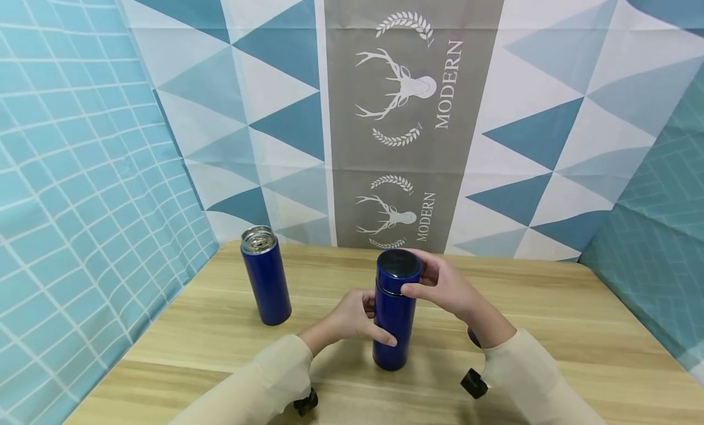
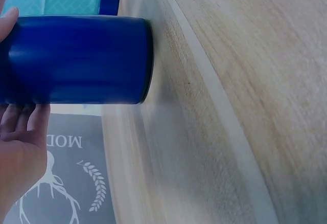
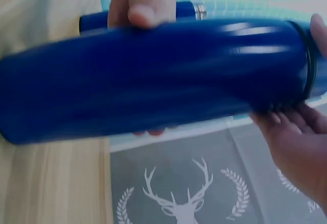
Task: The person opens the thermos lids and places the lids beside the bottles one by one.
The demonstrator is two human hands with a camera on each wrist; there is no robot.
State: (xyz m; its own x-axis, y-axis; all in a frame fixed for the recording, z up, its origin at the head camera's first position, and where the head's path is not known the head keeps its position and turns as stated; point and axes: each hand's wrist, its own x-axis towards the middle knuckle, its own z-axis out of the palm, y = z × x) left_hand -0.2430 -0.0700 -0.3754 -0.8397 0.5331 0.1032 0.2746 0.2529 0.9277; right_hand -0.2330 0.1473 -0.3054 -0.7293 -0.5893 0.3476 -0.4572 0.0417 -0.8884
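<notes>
A dark blue thermos bottle stands roughly upright in front of me, its lid on top. My left hand grips the bottle's body, thumb across the front and fingers behind. Around the lid curls my right hand, with the thumb at the seam between lid and body. In the left wrist view the bottle's base shows close to the wooden table. The right wrist view has the same bottle between my left hand and my right hand.
A second blue thermos stands lidless on the table to the left, its steel mouth bare. Behind my right wrist a small blue cap is mostly hidden; the left wrist view shows this blue cap too. Patterned cloth hangs behind.
</notes>
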